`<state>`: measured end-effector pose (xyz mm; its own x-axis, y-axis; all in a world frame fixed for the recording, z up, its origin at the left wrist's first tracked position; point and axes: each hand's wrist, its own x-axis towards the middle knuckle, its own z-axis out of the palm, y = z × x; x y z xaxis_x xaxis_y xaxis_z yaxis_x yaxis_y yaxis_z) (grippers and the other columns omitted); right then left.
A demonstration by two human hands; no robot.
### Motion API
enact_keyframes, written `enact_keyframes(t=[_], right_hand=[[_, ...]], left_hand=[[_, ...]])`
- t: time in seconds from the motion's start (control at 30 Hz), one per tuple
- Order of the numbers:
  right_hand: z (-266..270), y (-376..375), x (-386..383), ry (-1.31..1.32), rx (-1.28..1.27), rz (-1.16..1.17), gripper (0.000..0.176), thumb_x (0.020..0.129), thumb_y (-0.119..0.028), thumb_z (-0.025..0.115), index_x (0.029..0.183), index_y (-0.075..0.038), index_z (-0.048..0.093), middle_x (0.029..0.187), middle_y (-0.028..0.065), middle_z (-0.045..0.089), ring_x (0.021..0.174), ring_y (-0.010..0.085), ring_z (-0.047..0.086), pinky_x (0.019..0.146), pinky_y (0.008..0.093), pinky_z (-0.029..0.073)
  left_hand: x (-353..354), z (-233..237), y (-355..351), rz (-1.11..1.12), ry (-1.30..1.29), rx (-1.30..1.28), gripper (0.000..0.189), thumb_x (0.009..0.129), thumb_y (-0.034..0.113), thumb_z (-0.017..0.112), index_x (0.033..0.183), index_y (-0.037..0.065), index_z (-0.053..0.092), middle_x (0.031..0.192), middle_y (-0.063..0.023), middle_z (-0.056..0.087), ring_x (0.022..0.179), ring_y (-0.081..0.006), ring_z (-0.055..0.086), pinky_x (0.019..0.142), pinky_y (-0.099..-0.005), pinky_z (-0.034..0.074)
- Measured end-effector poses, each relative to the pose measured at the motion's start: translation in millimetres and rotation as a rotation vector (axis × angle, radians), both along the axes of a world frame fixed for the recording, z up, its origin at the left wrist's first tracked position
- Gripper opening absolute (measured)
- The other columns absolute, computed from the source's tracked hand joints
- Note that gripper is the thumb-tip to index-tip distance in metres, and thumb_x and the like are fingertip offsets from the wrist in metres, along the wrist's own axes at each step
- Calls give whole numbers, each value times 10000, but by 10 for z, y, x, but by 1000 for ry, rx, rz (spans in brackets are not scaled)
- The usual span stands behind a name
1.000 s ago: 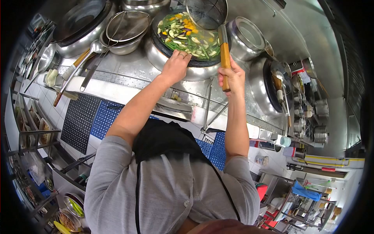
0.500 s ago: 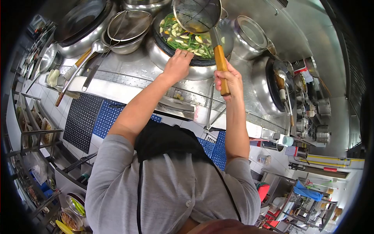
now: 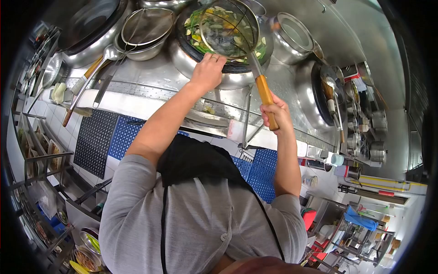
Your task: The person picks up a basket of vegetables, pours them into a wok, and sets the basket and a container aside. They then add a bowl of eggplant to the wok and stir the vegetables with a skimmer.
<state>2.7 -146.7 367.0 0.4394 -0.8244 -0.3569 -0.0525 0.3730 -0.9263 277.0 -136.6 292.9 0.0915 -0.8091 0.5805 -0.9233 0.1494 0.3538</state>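
My right hand [image 3: 278,114] is closed around the wooden handle of a wire-mesh skimmer [image 3: 263,89]. Its round mesh head reaches over the wok [image 3: 186,51], overlapping the food inside. Green vegetables [image 3: 196,36], with pale slices and orange pieces among them, sit in liquid in the wok and show partly through the mesh. At the wok's near rim, my left hand [image 3: 208,71] has its fingers bent and gripping the edge; the fingertips are partly hidden.
Left of the wok, a round strainer [image 3: 148,27] rests over a metal bowl [image 3: 148,54]. A ladle [image 3: 111,53] and other long-handled tools lie beside it. Lidded pots [image 3: 294,36] stand to the right, near another wok [image 3: 315,100] holding a brush [image 3: 329,98]. Blue mats [image 3: 262,171] cover the floor.
My right hand has drawn back toward my body and slightly right. The skimmer's head has come down over the vegetables. My left hand stays at the wok's rim.
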Motion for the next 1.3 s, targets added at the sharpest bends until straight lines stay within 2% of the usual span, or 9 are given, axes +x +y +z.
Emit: enact_keyframes(t=[0.1, 0.13, 0.53, 0.83, 0.93, 1.0, 1.1, 1.13, 1.3], right_hand=[[49, -62, -156, 59, -53, -47, 699, 756, 65, 600, 1428, -86, 480, 732, 103, 618, 447, 120, 517, 337, 245, 389], [59, -91, -191, 67, -75, -53, 709, 736, 54, 615, 1424, -46, 478, 708, 89, 617, 452, 131, 525, 355, 263, 390], [-4, -510, -1, 107, -201, -148, 705, 740, 75, 605, 1421, -61, 488, 661, 65, 609, 445, 112, 527, 353, 255, 392], [39, -490, 718, -144, -205, -114, 641, 779, 57, 603, 1402, -45, 495, 715, 85, 603, 472, 121, 535, 371, 249, 415], [69, -344, 851, -146, -146, -89, 633, 785, 53, 606, 1400, -46, 496, 723, 86, 617, 473, 119, 534, 373, 252, 422], [59, -288, 827, -117, -118, -69, 712, 746, 70, 629, 1425, -83, 485, 689, 62, 600, 453, 120, 534, 362, 268, 422], [1, -223, 678, -51, -128, -61, 740, 748, 79, 626, 1449, -87, 457, 697, 62, 604, 452, 120, 535, 361, 270, 412], [22, -164, 623, -39, -158, -63, 697, 765, 77, 623, 1432, -45, 463, 697, 75, 609, 463, 115, 530, 370, 252, 409], [53, -113, 332, 1, -317, -133, 739, 747, 84, 619, 1453, -38, 434, 660, 65, 606, 435, 110, 518, 363, 255, 401]], left_hand=[[10, -7, -5, -10, 26, -2, 246, 790, 4, 566, 1034, 20, 591, 1072, -139, 625, 1059, -327, 569, 834, -438, 533], [17, -7, -6, -14, 25, -1, 246, 789, 4, 569, 1033, 21, 593, 1067, -137, 625, 1057, -326, 570, 834, -437, 532], [40, -24, 4, -41, 31, 3, 262, 772, -9, 595, 1032, 16, 607, 1064, -147, 634, 1057, -333, 571, 877, -433, 510], [28, -29, 11, -47, 67, -50, 294, 755, -18, 602, 1047, 13, 617, 1080, -158, 639, 1076, -343, 571, 905, -436, 498], [19, 3, 12, -45, 64, -30, 298, 751, -14, 611, 1047, 23, 618, 1075, -157, 647, 1075, -343, 575, 907, -438, 493], [8, 15, 21, -42, 53, -25, 291, 751, -9, 614, 1040, 23, 620, 1077, -156, 650, 1073, -343, 577, 905, -438, 493], [26, -7, 2, -41, 46, -20, 255, 774, 14, 618, 1028, 24, 626, 1085, -155, 650, 1065, -340, 580, 904, -438, 493], [24, 1, 11, -41, 49, -13, 247, 782, 21, 619, 1029, 24, 628, 1087, -154, 650, 1062, -339, 581, 901, -439, 494], [13, 79, -27, -32, -4, -5, 185, 814, 81, 634, 992, 30, 635, 1042, -163, 658, 1015, -342, 596, 844, -450, 497]])
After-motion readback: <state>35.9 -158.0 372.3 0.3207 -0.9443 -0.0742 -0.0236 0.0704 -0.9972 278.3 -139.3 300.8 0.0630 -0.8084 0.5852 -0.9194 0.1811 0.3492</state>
